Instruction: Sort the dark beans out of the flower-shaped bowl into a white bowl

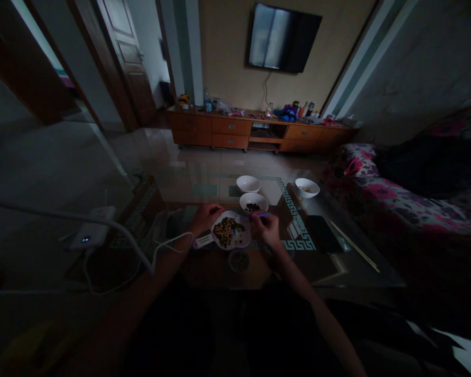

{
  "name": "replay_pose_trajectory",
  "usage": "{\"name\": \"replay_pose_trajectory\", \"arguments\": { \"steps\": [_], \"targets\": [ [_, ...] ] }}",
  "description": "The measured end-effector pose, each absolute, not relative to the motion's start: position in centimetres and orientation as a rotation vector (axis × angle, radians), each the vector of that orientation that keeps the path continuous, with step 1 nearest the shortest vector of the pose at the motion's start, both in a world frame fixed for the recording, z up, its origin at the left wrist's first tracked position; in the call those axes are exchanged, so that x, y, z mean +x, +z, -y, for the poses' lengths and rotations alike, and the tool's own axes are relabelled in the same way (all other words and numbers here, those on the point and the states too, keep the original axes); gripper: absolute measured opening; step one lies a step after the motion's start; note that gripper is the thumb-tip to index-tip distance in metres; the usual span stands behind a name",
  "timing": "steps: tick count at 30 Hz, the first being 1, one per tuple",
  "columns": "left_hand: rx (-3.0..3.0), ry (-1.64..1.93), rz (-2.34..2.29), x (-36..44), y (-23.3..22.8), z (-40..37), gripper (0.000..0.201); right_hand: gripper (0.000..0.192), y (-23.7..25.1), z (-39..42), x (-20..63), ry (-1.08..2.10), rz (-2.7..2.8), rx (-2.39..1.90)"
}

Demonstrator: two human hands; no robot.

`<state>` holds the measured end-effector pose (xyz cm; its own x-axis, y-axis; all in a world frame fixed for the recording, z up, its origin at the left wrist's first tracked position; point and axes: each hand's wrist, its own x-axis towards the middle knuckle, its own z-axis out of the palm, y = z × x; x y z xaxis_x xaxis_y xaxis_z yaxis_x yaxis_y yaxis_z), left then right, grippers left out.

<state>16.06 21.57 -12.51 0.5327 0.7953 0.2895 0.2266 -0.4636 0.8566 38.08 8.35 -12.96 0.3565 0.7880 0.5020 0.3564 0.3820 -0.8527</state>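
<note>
A scalloped white dish (241, 239) with a purple edge lies on the glass table, holding a mix of small yellow and dark green beans (225, 230). At the dish's upper left edge is my left hand (204, 219), its thumb and fingertips pinched together; whatever they hold is too small to tell. My right hand (269, 229), at the dish's right side, closes around a thin purple tool (262, 214) whose kind is unclear. Just beyond the dish stands a white bowl (253, 198) with dark bits inside. A small round container (239, 261) sits on the near side, its contents dim.
Another white bowl (248, 184) stands farther back, and a third bowl (306, 188) with pale bits is at right. Chopsticks (355, 246) lie right of a flat black object (324, 234). A white power bank (92, 229) and cable (129, 238) occupy the left.
</note>
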Motion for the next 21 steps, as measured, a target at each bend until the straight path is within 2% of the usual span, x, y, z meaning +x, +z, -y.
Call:
{"name": "replay_pose_trajectory", "arguments": {
  "steps": [5, 12, 21],
  "targets": [
    [1.945, 0.904, -0.825, 16.0, -12.6, -21.5, 0.013, 0.04, -12.8, -7.8, 37.6, 0.503, 1.546, -1.21],
    [1.929, 0.888, -0.847, 16.1, -12.4, -21.5, 0.012, 0.051, -12.2, -7.3, 38.1, 0.511, 1.565, -1.269],
    [1.936, 0.866, -0.854, 16.0, -12.2, -21.4, 0.014, 0.041, -11.3, -7.0, 38.2, 0.479, 1.648, -1.279]
  ]
}}
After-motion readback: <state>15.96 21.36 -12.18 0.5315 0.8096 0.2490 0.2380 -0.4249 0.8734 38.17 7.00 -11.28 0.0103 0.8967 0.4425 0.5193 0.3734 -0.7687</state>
